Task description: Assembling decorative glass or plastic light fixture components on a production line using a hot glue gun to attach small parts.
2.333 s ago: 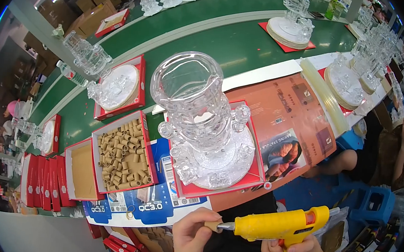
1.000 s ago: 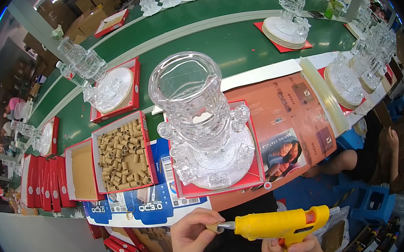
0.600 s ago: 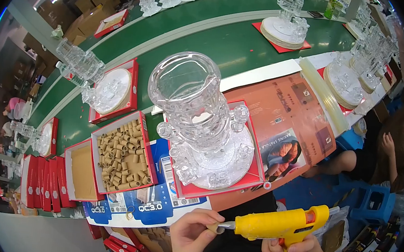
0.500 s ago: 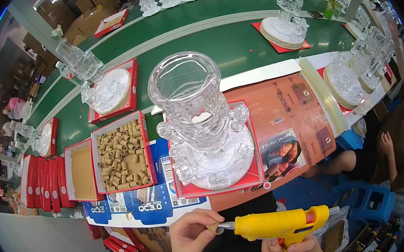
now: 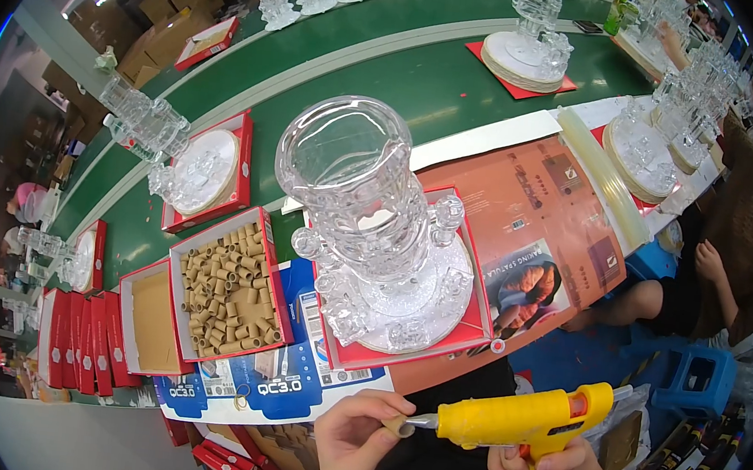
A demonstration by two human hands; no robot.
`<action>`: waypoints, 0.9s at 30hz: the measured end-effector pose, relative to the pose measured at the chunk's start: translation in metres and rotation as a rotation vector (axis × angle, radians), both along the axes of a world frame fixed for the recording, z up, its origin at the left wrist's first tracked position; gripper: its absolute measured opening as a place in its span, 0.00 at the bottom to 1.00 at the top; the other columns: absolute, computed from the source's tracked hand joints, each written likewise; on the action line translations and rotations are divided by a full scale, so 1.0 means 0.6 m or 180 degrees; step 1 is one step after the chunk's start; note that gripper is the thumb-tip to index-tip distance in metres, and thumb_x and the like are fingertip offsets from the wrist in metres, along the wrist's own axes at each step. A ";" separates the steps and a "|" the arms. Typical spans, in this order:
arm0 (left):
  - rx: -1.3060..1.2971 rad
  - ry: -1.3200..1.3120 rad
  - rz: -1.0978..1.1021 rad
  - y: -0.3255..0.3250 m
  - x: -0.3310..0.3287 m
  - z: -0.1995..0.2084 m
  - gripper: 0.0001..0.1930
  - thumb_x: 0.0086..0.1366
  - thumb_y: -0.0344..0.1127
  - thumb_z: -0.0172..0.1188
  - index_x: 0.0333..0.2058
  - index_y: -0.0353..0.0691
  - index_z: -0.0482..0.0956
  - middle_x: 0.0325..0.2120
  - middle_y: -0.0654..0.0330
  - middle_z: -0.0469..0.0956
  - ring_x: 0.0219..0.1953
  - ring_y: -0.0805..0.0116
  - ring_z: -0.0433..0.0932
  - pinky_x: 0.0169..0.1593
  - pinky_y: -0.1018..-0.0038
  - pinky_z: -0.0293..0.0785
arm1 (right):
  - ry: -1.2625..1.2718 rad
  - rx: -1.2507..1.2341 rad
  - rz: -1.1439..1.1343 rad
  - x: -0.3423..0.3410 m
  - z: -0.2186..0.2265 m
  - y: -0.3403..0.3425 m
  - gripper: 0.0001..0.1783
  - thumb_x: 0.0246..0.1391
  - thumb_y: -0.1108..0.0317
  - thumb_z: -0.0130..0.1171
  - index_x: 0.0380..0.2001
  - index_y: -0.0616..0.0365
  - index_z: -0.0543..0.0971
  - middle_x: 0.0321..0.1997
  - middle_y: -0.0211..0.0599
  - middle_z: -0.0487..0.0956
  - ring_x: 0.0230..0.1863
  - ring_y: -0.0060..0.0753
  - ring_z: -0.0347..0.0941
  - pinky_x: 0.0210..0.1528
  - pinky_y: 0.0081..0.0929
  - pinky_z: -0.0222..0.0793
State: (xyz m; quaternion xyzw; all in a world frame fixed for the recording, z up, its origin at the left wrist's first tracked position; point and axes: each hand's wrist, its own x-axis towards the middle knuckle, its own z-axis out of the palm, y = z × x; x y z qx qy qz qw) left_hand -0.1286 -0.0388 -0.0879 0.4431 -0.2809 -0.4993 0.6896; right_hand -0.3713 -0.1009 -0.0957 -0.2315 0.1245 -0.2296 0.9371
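My left hand (image 5: 349, 445) pinches a short cardboard tube (image 5: 398, 427) between thumb and fingers, its open end showing. The metal nozzle of a yellow glue gun (image 5: 499, 420) meets the tube's rim. My right hand (image 5: 568, 464) is wrapped round the gun's handle, fingers at the trigger. Beyond my hands, a tall clear glass-like vessel (image 5: 345, 163) rises with smaller clear pieces around it on a round white board (image 5: 390, 324), inside a red shallow box (image 5: 483, 331).
A red-edged box of loose cardboard tubes (image 5: 233, 289) lies left, beside an empty box (image 5: 153, 322). Translucent glue sticks (image 5: 604, 178) lie at right. Behind runs a green conveyor (image 5: 401, 91) with similar clear sets. A person (image 5: 726, 272) sits right, near a blue stool (image 5: 696, 379).
My hands, the tube and the glue gun have barely moved. Sets on the conveyor have shifted slightly left. At far right, a person has leaned further into view and a hand now reaches among the clear pieces.
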 end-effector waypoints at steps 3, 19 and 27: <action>-0.0018 -0.0041 0.0007 0.000 0.001 -0.001 0.13 0.58 0.27 0.66 0.37 0.33 0.71 0.36 0.47 0.77 0.32 0.68 0.78 0.37 0.76 0.77 | -0.0005 -0.0038 -0.0012 -0.002 -0.001 0.001 0.21 0.47 0.69 0.60 0.47 0.62 0.74 0.27 0.38 0.73 0.34 0.37 0.73 0.39 0.31 0.69; -0.0040 -0.0005 0.0077 0.000 0.002 -0.005 0.12 0.59 0.27 0.65 0.38 0.34 0.71 0.35 0.47 0.76 0.29 0.69 0.77 0.35 0.76 0.76 | -0.0022 -0.0062 -0.0049 0.000 -0.001 0.001 0.21 0.48 0.67 0.59 0.46 0.63 0.73 0.25 0.37 0.71 0.31 0.34 0.71 0.38 0.31 0.68; -0.0045 0.0048 0.0088 -0.001 0.004 -0.005 0.12 0.59 0.26 0.65 0.38 0.35 0.70 0.36 0.47 0.76 0.30 0.68 0.77 0.34 0.76 0.76 | -0.0072 -0.0035 -0.0063 0.003 -0.002 0.001 0.22 0.47 0.67 0.59 0.47 0.62 0.73 0.26 0.36 0.71 0.31 0.32 0.71 0.39 0.31 0.68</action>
